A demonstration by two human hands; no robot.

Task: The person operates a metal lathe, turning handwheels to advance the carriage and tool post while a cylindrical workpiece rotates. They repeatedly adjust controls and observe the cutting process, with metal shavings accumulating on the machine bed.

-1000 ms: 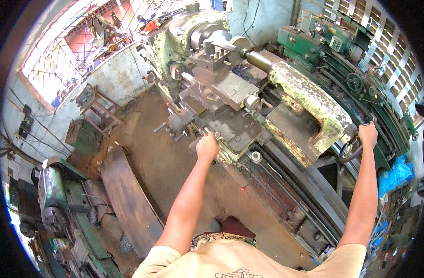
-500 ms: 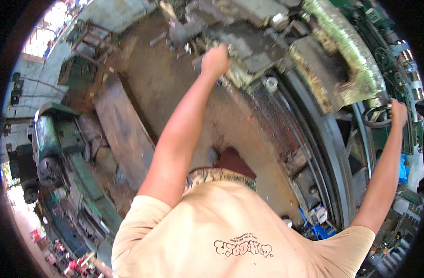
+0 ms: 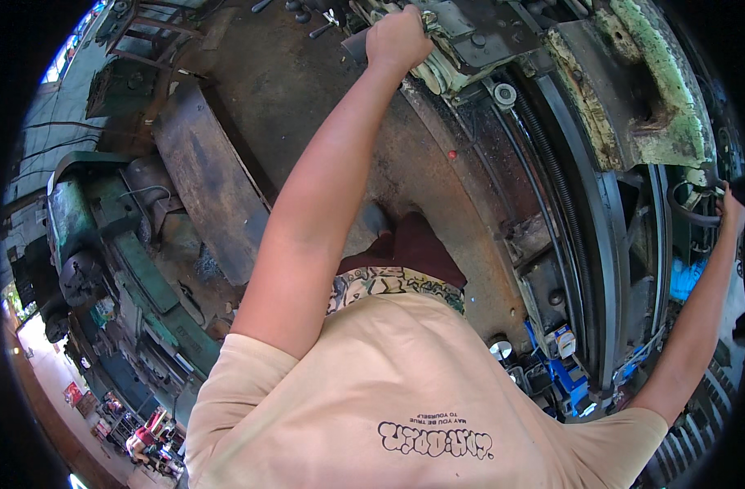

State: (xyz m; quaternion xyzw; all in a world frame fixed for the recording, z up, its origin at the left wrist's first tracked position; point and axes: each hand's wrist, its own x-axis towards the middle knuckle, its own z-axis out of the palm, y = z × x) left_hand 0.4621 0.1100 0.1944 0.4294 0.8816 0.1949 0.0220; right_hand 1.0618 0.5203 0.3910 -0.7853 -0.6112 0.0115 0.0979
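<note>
My left hand is closed at the edge of the lathe carriage; whatever its fingers grip is hidden beneath them. A short dark cylindrical part shows just left of that hand. Far to the right, my outstretched right hand is closed at the rim of a dark round handwheel. This wheel sits at the end of a worn casting with peeling pale green paint. Between my hands run the long dark bed rails and a threaded lead screw.
A brown metal sheet lies on the floor to the left, beside a green machine. Blue objects and a pale round item lie near the bed's lower end. A rusty frame stand stands by the far wall.
The view has shifted, so most surroundings sit differently in the picture. Both hands remain closed at about the same parts of the machine.
</note>
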